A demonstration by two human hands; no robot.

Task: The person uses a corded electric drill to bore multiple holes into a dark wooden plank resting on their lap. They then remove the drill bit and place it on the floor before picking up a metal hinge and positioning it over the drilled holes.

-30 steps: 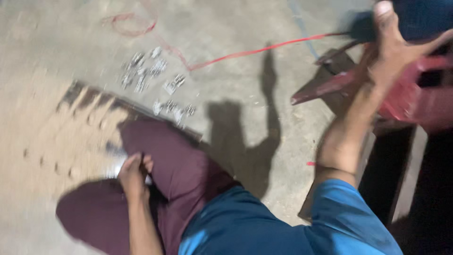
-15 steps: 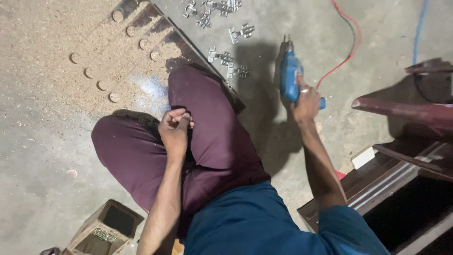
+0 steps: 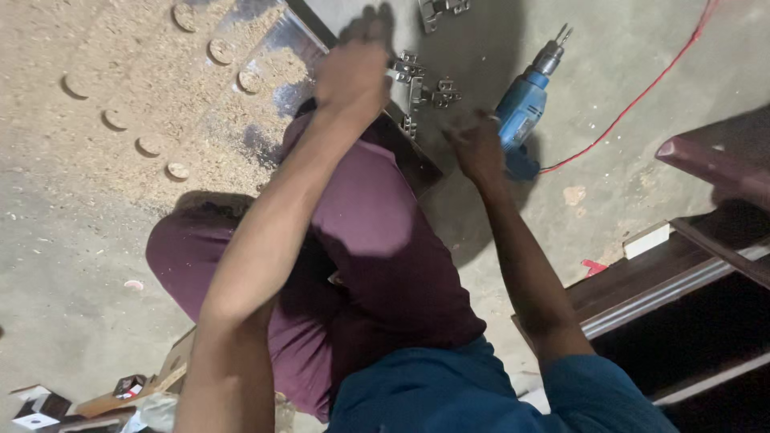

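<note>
Down on the floor, your left hand [image 3: 353, 76] reaches forward over your bent knee in maroon trousers [image 3: 377, 240], its fingers curled at the edge of the dark wooden panel [image 3: 413, 156] that runs under your leg; the back of the hand faces the camera, so you cannot tell whether it holds anything. Just beyond it lie a few metal cabinet hinges [image 3: 421, 84] on the concrete floor [image 3: 609, 72], with one more hinge [image 3: 439, 10] further off near the top edge. Your right hand [image 3: 479, 148] hovers low just beside the blue electric drill [image 3: 525, 112], which lies on the floor with its bit pointing away from you; the hand is blurred, its fingers bent, and whether it touches the drill or grips something small is not clear. A red cable [image 3: 642, 92] trails from the drill across the floor. To your left, the pale board [image 3: 136, 88] is covered in sawdust and shows a row of round cup holes. Dark furniture pieces [image 3: 690, 273] stand at your right.
</note>
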